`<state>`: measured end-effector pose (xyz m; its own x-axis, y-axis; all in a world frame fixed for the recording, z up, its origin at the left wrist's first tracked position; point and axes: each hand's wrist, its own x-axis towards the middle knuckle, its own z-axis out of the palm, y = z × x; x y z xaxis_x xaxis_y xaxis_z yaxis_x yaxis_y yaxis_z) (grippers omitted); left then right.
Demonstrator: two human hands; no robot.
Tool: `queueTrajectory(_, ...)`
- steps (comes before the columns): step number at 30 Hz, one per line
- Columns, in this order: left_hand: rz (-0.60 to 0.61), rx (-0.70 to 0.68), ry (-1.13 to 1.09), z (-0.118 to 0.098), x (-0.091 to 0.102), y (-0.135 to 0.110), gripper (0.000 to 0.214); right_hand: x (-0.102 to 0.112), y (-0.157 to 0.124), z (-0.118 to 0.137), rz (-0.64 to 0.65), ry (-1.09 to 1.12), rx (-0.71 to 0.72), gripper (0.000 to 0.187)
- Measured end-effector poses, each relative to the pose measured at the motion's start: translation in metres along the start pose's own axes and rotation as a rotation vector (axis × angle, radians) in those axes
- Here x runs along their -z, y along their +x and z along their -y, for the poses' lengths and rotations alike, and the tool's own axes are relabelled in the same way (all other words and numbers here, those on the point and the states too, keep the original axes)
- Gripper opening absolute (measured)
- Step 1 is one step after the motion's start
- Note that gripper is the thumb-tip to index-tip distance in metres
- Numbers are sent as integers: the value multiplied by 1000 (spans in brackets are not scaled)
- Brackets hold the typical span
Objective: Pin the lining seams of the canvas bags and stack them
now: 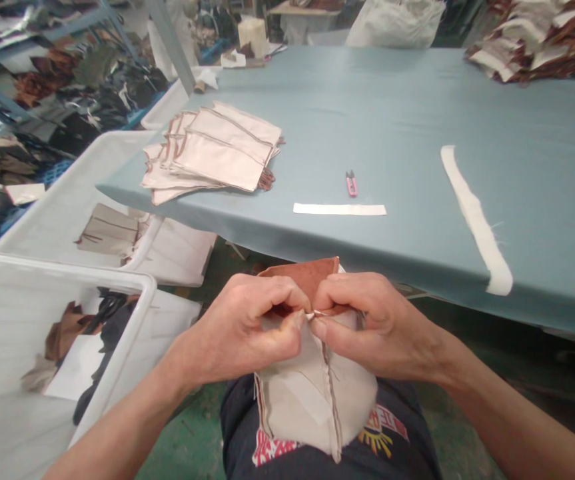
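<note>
A cream fabric pouch [297,393] with brown seam edges hangs over my lap, its brown lining [307,270] showing at the top. My left hand [267,320] pinches the pouch's upper edge near the middle seam. Right beside it, my right hand [357,320] pinches the same edge, thumbs and forefingers almost meeting. The exact fold between the fingertips is partly hidden. Beyond my hands, on the table, lie a white strip [340,209] and pink thread snips [351,183].
The blue-green table [392,120] has its front edge just past my hands. Stacked cream pouches [222,147] lie at its left, a long cream strip [474,217] at its right. A heap of brown and cream pieces [542,40] sits far right. White bins [142,283] stand at left.
</note>
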<state>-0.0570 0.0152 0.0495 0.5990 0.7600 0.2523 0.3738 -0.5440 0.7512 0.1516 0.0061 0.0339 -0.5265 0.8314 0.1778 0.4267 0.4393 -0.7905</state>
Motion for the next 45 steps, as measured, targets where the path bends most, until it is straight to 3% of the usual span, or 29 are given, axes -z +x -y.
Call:
queueTrajectory(10,178,19,-8,6,9,4,15,-3,-3,4,-13,-148,22,14)
queueTrajectory(17,67,-89,241,-2,4,1,14,1,-2,2,1,-92,-25,17)
queueTrajectory(24,25,-63,236,-2,0,-2,13,-1,-2,1,2,-4,-16,23)
queueTrajectory(33,36,3,204,-5,-2,2,15,-8,-7,-6,-117,-139,69,18)
queueTrajectory(41,47,-191,339,5,-5,-4,18,-21,-9,-7,-236,-80,32,22)
queueTrajectory(45,140,-303,544,14,-4,-12,24,-22,-12,-6,-192,53,-75,19)
